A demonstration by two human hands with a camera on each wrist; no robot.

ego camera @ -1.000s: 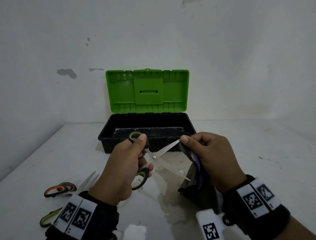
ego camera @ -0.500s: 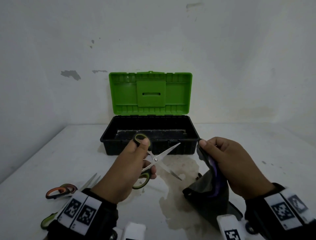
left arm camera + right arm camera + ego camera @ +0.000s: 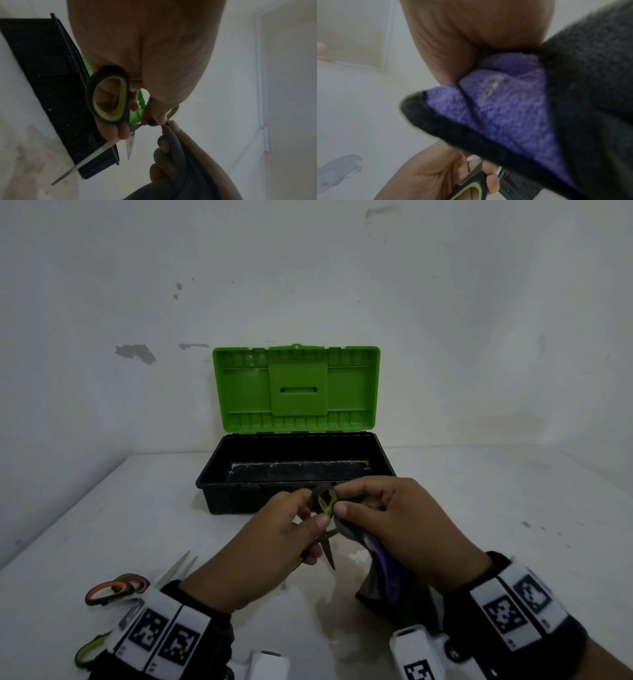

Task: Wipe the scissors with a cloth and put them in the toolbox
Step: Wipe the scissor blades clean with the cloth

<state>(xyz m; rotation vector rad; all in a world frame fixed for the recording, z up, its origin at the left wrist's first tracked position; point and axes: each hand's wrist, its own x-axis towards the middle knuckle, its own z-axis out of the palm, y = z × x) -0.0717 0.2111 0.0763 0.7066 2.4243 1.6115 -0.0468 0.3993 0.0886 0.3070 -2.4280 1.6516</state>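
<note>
My left hand (image 3: 274,546) grips a pair of scissors (image 3: 323,501) with black and green handles; their blades are spread and point down toward me. In the left wrist view my fingers pass through one handle loop of the scissors (image 3: 108,97). My right hand (image 3: 394,529) holds a grey and purple cloth (image 3: 383,570) and pinches it against the upper handle loop. The cloth (image 3: 505,108) fills most of the right wrist view. Just behind both hands stands the toolbox (image 3: 226,501), a black base with its green lid (image 3: 296,388) upright and open.
Orange-handled scissors (image 3: 113,590) and green-handled scissors (image 3: 89,652) lie on the white table at the lower left, beside my left wrist. A damp stain (image 3: 342,611) marks the table under the hands. A white wall rises right behind the toolbox.
The right hand left the blade, drew off to the right, then came back to the upper handle loop. The left hand turned the scissors so the blades point down.
</note>
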